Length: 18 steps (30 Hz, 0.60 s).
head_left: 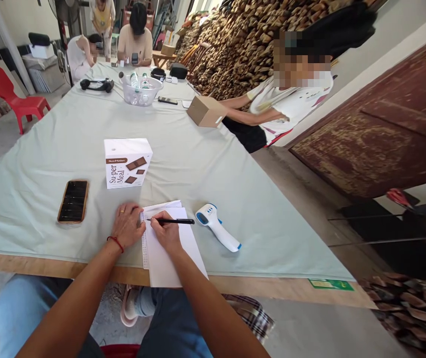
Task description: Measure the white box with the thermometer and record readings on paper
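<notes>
A black pen (175, 221) is gripped in my right hand (166, 232), its tip against the top part of a clear ruler (145, 251). The ruler lies along the left edge of white paper (173, 263) at the table's near side. My left hand (127, 223), with a ring and a red cord bracelet, holds the ruler down, thumb and fingertips at its upper end. Right of the paper lies a white and blue infrared thermometer (218, 226). Beyond my hands stands a white "Super Meal" box (127, 164). A phone (73, 201) lies to the left.
A clear plastic basket (141, 94) with bottles stands farther back, beside a black headset-like item (97, 85). On the right, a seated person's arms reach to a cardboard box (206, 111). Other people are at the far end. A red chair (15, 94) stands left.
</notes>
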{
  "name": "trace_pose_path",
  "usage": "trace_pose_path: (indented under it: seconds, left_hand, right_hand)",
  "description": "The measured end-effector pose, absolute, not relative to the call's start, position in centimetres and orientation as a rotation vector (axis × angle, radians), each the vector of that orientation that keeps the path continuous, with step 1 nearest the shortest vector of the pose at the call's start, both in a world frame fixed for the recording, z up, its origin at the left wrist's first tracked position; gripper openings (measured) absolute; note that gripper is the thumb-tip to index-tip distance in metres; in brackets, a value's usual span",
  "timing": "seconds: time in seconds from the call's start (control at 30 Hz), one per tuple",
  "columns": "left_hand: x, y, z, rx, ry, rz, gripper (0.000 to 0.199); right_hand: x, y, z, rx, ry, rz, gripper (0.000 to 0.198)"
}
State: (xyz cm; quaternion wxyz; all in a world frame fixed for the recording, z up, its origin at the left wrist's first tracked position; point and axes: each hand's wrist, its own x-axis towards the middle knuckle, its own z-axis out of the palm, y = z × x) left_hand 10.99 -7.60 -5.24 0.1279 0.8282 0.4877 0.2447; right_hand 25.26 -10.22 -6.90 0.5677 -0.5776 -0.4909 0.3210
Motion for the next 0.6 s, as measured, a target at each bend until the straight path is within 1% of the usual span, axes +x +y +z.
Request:
trace_pose_path:
  seconds: [0.6]
  left_hand:
    - [11.04,-7.55,-5.08,2.415,1.413,0.718,0.031]
  right_hand:
    - [25.43,-10.24,-7.64,-1.432,-1.24,0.783,0.009]
